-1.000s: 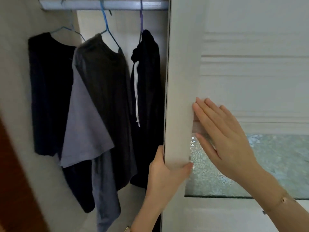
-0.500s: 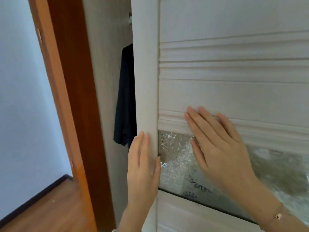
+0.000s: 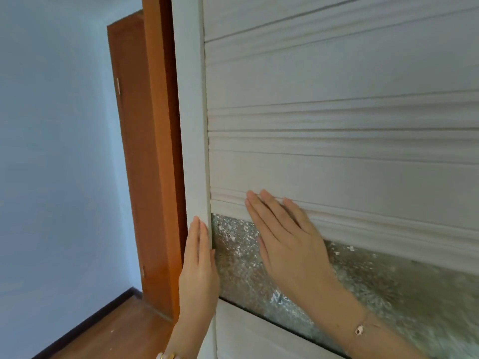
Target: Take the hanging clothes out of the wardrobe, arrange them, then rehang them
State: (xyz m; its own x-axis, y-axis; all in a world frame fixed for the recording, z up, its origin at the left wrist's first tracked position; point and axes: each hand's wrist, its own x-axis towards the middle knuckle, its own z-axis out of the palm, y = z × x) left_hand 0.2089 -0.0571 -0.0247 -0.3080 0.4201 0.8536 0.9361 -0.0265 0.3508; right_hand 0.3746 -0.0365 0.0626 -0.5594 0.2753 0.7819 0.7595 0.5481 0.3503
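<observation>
The wardrobe door (image 3: 324,164) is pale cream wood with ridged mouldings running across it and a frosted, speckled glass panel (image 3: 375,288) lower down. Its left edge stands upright, against an orange-brown wooden frame (image 3: 153,177). The left hand (image 3: 198,270) lies flat and open along that edge; the right hand (image 3: 290,244), fingers spread, presses flat over moulding and glass. No clothes are visible.

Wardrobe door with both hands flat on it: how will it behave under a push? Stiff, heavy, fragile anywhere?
The wardrobe door probably moves as one rigid slab: thick frame, solid moulded panels. It likely feels fairly heavy, since the left hand and right hand both press on it. The textured glass pane looks like the fragile part, so pushing on the frame seems safer.
</observation>
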